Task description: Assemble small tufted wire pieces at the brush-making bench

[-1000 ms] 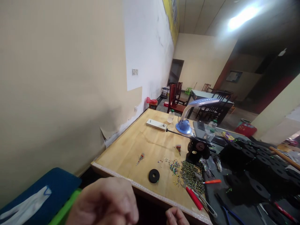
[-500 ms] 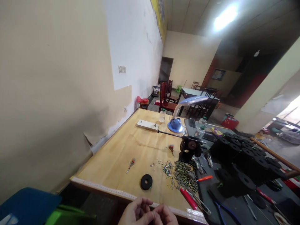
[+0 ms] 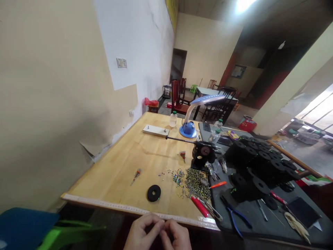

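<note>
My left hand (image 3: 142, 232) and my right hand (image 3: 177, 236) meet at the bottom edge of the view, just in front of the wooden table (image 3: 122, 166). Both have their fingers curled and pinched together, fingertips touching; whatever is between them is too small to make out. The nearest thing on the table is a black disc (image 3: 153, 193), with a heap of small beads (image 3: 194, 182) to its right.
A black winding device (image 3: 201, 156), a blue desk lamp (image 3: 191, 119), a white board (image 3: 155, 130), red-handled tools (image 3: 199, 206), blue pliers (image 3: 235, 217) and stacked black spools (image 3: 257, 163) stand on the table. A blue and green seat (image 3: 33, 229) is at lower left.
The view has swung right and the table sits further left. My left hand dropped from large and close to small beside my right hand, and both now pinch together.
</note>
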The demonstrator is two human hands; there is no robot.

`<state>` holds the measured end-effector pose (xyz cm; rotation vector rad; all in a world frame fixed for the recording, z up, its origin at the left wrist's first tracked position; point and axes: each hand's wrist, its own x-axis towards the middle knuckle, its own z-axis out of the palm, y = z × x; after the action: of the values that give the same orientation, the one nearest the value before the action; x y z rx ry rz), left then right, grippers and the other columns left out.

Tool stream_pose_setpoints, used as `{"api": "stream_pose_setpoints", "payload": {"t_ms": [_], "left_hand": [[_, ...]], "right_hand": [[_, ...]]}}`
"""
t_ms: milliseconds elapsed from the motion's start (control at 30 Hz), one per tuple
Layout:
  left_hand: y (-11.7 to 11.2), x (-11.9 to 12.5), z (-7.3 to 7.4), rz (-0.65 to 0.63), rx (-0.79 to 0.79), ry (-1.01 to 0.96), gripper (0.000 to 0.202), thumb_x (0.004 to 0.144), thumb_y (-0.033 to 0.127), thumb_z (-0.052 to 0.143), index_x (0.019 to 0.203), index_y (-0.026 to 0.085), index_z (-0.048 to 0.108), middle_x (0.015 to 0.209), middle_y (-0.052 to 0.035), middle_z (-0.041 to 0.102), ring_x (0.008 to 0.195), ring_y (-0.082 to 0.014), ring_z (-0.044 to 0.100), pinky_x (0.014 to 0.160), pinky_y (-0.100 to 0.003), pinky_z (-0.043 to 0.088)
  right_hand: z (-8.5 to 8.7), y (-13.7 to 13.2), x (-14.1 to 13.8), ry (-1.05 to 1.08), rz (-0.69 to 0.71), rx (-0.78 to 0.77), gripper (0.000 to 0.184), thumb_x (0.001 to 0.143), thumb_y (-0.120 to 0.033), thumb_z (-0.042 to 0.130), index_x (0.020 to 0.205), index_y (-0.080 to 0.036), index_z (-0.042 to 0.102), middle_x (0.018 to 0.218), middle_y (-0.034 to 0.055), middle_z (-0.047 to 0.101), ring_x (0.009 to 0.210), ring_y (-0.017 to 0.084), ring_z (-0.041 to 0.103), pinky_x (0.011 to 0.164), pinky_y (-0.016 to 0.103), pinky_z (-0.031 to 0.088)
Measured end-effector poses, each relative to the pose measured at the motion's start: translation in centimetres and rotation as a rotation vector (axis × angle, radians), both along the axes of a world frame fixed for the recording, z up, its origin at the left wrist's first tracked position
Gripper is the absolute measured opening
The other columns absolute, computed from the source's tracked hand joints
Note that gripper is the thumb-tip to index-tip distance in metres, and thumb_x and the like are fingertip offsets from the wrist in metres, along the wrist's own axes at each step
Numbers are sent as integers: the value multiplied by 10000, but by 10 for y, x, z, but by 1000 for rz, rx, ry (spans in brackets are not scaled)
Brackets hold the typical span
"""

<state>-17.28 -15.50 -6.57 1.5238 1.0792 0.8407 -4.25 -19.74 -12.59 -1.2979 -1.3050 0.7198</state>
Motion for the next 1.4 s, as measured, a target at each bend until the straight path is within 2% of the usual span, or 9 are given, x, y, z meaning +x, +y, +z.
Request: {"api": "stream_pose_setpoints", "payload": {"t_ms": [233, 433, 600, 800, 933, 1033, 1200, 1300, 1400], "left_hand": [[-5, -1, 6, 19, 26, 8, 388, 817, 516, 615, 633, 175, 642, 654, -35, 627, 664, -181, 571, 652, -242, 441], [-3, -3, -2, 142, -166, -100, 446, 762, 601, 636, 687, 161, 654, 624, -4, 586, 612, -147, 498, 586, -229, 402], [-3, -6, -4, 193, -254, -150, 463, 744, 612, 650, 800, 154, 690, 697, -16, 615, 649, -144, 502, 577, -221, 387], [-6, -4, 1, 112, -262, -149, 360, 767, 505, 683, 887, 166, 690, 743, -17, 636, 707, -154, 541, 644, -236, 429], [-7, -1, -1, -2, -259, -189, 336, 750, 429, 725, 964, 174, 682, 913, -51, 677, 888, -198, 595, 840, -292, 462], [-7, 4, -3, -47, -257, -186, 378, 734, 412, 740, 1016, 167, 678, 929, -62, 680, 877, -203, 599, 831, -302, 470], [-5, 11, -5, -41, -208, -164, 251, 747, 385, 721, 843, 155, 687, 829, -56, 684, 805, -198, 599, 775, -290, 464], [-4, 11, -7, -39, -134, -131, 238, 775, 374, 690, 693, 155, 647, 717, -33, 644, 727, -180, 572, 723, -275, 446], [-4, 9, -7, -6, -101, -107, 249, 791, 379, 677, 684, 159, 633, 707, -22, 628, 718, -170, 558, 718, -263, 430]], "right_hand": [[14, -7, 5, 0, 145, -121, 238, 877, -323, 574, 696, -173, 616, 624, 4, 597, 572, 136, 508, 552, 212, 357], [21, -9, 2, 227, 63, -224, 253, 866, -361, 595, 712, -162, 623, 577, -14, 537, 533, 122, 436, 517, 220, 331], [22, -13, 3, 404, 41, -200, 358, 844, -459, 627, 1024, -149, 625, 704, -10, 522, 635, 141, 451, 607, 239, 384], [29, -13, 3, 543, 43, -195, 509, 852, -506, 621, 1210, -157, 528, 734, -31, 440, 671, 139, 422, 676, 257, 401], [28, -13, 2, 556, 44, -156, 545, 867, -477, 620, 1287, -164, 472, 742, -26, 472, 689, 149, 449, 703, 273, 425], [25, -16, 0, 522, 67, -133, 583, 873, -459, 616, 1353, -179, 440, 748, -16, 506, 704, 167, 499, 725, 295, 457], [18, -19, -1, 409, 93, -102, 637, 873, -427, 614, 1431, -220, 385, 842, 21, 590, 812, 203, 573, 860, 348, 467], [14, -19, -1, 363, 103, -91, 630, 889, -426, 589, 1439, -205, 375, 810, 15, 579, 766, 193, 564, 814, 329, 477], [11, -17, -1, 354, 83, -109, 568, 912, -454, 548, 1396, -186, 422, 750, -6, 536, 693, 171, 529, 714, 284, 471]]}}
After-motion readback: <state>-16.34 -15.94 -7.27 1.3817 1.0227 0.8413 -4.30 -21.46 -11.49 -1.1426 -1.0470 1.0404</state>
